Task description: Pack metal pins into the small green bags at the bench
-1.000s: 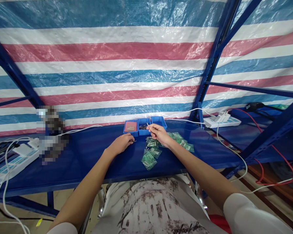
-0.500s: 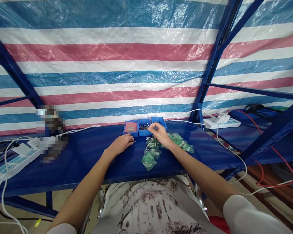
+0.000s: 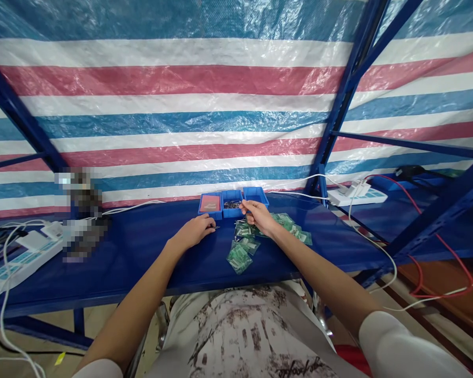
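Observation:
My left hand rests on the blue table, fingers closed. A small thin metal piece sticks out at its fingertips; its kind is too small to tell. My right hand is pinched at the front right of the middle blue bin, which holds many small dark metal parts. Whatever sits between those fingertips is too small to make out. Under and beside the right hand lie small clear bags with green contents, with a few thin metal pieces at the pile's left edge.
A blue bin with a reddish piece inside stands left, another blue bin right. Power strips lie at the left and right with loose white cables. Blue frame posts and a striped sheet close off the back.
My right fingertips have dipped slightly by the middle bin, and the light-coloured tip seen at them before no longer shows. My left hand has hardly moved. The view has shifted a little.

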### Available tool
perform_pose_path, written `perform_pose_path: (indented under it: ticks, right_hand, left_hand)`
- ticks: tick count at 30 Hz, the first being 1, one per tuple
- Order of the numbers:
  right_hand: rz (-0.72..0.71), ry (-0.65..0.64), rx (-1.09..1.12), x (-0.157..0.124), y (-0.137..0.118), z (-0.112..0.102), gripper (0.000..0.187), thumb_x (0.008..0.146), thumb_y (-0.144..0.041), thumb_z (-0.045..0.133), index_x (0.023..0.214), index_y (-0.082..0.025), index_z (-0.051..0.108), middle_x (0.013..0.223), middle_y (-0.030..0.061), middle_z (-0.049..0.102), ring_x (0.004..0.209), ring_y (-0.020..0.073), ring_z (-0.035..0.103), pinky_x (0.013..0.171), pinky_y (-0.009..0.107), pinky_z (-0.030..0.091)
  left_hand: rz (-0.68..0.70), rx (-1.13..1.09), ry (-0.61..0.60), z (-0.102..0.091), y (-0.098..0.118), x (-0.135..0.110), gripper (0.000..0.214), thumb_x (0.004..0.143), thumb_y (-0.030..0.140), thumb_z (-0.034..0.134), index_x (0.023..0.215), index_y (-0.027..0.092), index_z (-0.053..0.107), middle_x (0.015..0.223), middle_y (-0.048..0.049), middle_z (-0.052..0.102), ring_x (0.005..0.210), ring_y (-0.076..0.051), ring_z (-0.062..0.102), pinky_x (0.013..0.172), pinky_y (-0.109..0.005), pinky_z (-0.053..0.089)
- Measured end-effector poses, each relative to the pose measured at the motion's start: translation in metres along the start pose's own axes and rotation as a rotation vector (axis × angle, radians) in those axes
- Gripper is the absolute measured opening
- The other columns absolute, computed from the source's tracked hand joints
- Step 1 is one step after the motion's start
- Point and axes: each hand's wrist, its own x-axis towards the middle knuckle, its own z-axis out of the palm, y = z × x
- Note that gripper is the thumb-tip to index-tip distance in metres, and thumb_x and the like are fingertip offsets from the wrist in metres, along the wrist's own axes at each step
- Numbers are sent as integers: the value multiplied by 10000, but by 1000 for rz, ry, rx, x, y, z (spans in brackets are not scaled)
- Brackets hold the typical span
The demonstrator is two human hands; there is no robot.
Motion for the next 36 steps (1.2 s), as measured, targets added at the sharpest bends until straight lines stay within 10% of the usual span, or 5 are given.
perform_pose_path:
  ticks: [7,15,36]
  right_hand:
    - [-293,13,-399,0,9,0,409,887,-627,748,965,-229,703,754,0,641,546,139,491,492,271,369]
    - [-597,-332,-978,-7,22,7,132,994,-343,694,936,-248,766,875,53,685,869,242,627,813,356,469]
    - [-584,-387,-1124,-11,17,11,133,1018,-221,624,898,-219,682,920,50,637,837,214,583,760,319,381]
  left_hand:
    - [54,-1,7,-2,1,-1,232,1092,283,505,1136,187,712,1111,-103,663,970,-233,668,902,-324,513]
    - [113,-61,7,-3,6,-1,274,1078,222,470,1210,197,709,1147,-106,670,1001,-236,674,912,-333,521]
    - [189,-162,-4,1,17,2,221,1070,208,515,1187,204,703,1138,-97,707,1007,-231,683,897,-326,514]
